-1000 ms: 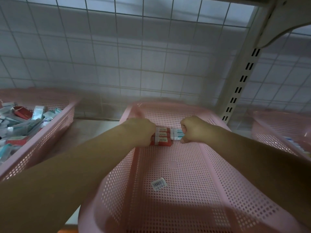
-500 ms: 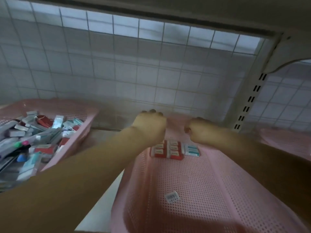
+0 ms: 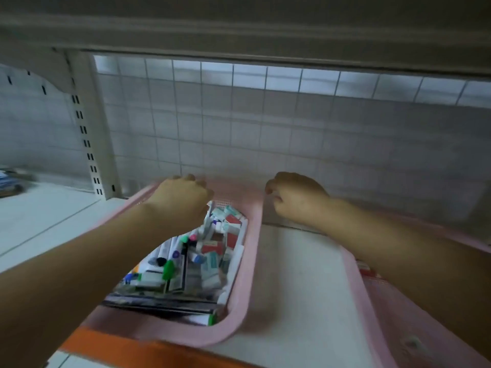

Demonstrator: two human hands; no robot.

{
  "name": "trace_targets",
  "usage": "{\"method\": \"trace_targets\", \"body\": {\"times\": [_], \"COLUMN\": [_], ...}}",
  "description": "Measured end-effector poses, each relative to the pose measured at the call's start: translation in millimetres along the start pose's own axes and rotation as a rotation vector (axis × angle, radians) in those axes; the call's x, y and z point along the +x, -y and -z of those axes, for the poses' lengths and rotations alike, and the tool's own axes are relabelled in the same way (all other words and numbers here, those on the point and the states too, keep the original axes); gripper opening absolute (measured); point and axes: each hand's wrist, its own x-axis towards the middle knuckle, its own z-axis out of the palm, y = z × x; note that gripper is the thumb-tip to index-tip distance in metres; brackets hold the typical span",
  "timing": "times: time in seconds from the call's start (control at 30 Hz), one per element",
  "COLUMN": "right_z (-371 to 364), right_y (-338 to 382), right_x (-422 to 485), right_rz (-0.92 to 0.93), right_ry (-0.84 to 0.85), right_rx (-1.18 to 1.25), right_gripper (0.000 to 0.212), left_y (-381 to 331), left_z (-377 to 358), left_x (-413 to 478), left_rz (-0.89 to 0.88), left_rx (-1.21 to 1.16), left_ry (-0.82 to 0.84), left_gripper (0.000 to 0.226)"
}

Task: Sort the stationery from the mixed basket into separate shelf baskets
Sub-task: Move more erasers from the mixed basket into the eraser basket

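The pink mixed basket (image 3: 251, 261) stands on the shelf, full of jumbled stationery: small red and teal boxes (image 3: 212, 247), green-capped markers (image 3: 168, 269) and several pens. My left hand (image 3: 180, 200) hovers over the basket's far end with its fingers curled and nothing visible in them. My right hand (image 3: 295, 197) is a loose fist above the gap to the right of that basket and holds nothing. A second pink basket (image 3: 354, 285) lies at the right, mostly hidden under my right forearm; a bit of a red box (image 3: 366, 269) shows inside it.
White shelf board (image 3: 292, 288) shows between the two baskets, with an orange front edge (image 3: 119, 349). A wire grid back (image 3: 265, 128), a slotted upright (image 3: 90, 144) and the upper shelf (image 3: 239, 30) close the bay in. Blurred items (image 3: 10, 179) sit far left.
The view and both hands have swung left, from the sparse basket with the red boxes to the mixed basket. Both hands have lifted away from those boxes.
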Motion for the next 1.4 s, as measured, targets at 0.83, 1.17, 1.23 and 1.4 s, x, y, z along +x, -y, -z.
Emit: {"method": "trace_targets", "body": {"times": [0.83, 1.17, 1.23, 1.4], "right_z": [-101, -103, -100, -96], "right_y": [78, 77, 76, 78], "right_x": [88, 92, 91, 87], "right_rz": [-0.222, -0.260, -0.255, -0.268], "right_ry": [0.333, 0.243, 0.231, 0.226], "right_rx": [-0.009, 0.053, 0.030, 0.050], "right_gripper": [0.051, 0.033, 0.023, 0.028], "left_y": [44, 50, 53, 55], "left_z": [-99, -127, -124, -114], "left_x": [87, 92, 90, 77], "left_rz": [-0.187, -0.043, -0.035, -0.059], "left_rx": [-0.360, -0.457, -0.476, -0.626], "left_ry": [0.214, 0.162, 0.132, 0.154], "left_gripper": [0.047, 0.027, 0.027, 0.023]}}
